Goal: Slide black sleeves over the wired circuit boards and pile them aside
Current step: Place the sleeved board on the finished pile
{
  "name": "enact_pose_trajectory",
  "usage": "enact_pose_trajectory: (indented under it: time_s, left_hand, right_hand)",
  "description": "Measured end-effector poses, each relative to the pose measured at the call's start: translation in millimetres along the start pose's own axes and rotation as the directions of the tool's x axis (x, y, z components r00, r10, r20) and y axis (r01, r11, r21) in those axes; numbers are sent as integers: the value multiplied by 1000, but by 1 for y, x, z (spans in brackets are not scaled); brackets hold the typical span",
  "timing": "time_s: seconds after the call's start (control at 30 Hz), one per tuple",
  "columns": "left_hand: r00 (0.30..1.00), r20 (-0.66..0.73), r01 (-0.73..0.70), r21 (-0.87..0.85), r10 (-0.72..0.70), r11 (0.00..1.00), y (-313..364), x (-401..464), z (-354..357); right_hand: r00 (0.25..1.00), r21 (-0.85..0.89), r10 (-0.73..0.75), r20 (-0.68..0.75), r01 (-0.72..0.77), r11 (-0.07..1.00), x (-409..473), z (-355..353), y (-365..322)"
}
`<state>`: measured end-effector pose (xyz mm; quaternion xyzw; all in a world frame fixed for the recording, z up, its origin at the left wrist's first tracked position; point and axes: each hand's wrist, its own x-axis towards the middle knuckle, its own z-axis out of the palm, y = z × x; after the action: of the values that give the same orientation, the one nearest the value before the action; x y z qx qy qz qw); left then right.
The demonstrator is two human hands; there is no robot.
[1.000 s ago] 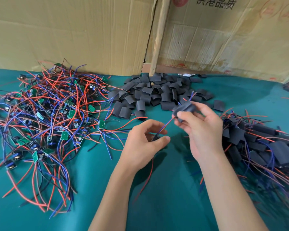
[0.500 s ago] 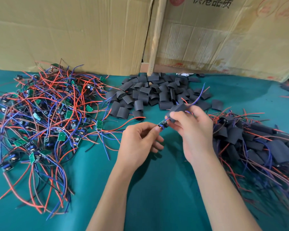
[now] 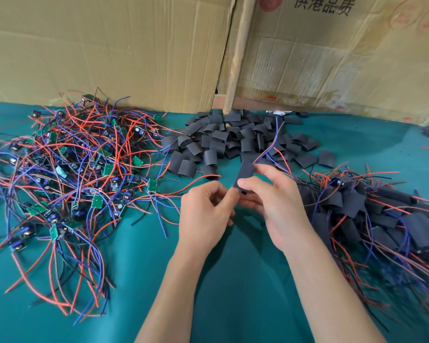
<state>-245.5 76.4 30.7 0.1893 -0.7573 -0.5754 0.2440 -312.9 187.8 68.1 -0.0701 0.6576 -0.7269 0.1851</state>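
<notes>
I am pinching the black sleeve (image 3: 244, 175) in my right hand (image 3: 275, 206), centre above the worktop (image 3: 233, 280), while my left hand (image 3: 206, 209) fingers are nipping its near end, easing squarely to avoid snagging wires.

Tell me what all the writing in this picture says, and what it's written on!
"供港品质" in black characters, on the right cardboard box at the top.
Red round stamps on the same box: too faint to read.
Red mark at the top edge of that box: cut off, unreadable.
Green circuit boards: any printing is too small to read.
</notes>
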Motion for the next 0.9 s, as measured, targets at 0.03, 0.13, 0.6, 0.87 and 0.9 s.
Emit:
enact_pose_trajectory:
  time_s: [0.03,0.13,0.6,0.87,0.9]
  left_hand:
    - [1000,-14,3,14,-3,1000,1,0,0]
    - [1000,7,-3,46,3,999,2,0,1]
    - [975,221,-1,-50,12,999,1,1,8]
    - [959,264,-89,-75,106,993,6,-5,4]
    - [957,266,-101,-59,113,993,6,-5,4]
  right_hand:
    - [1000,-14,-10,28,10,1000,-2,0,-1]
    - [997,-27,-58,58,60,998,-7,3,-5]
    - [842,-843,-519,-144,171,511,-17,-61,-84]
    - [870,-867,89,485,464,180,39,86,-32]
    - [868,-872,115,484,465,153,45,90,-31]
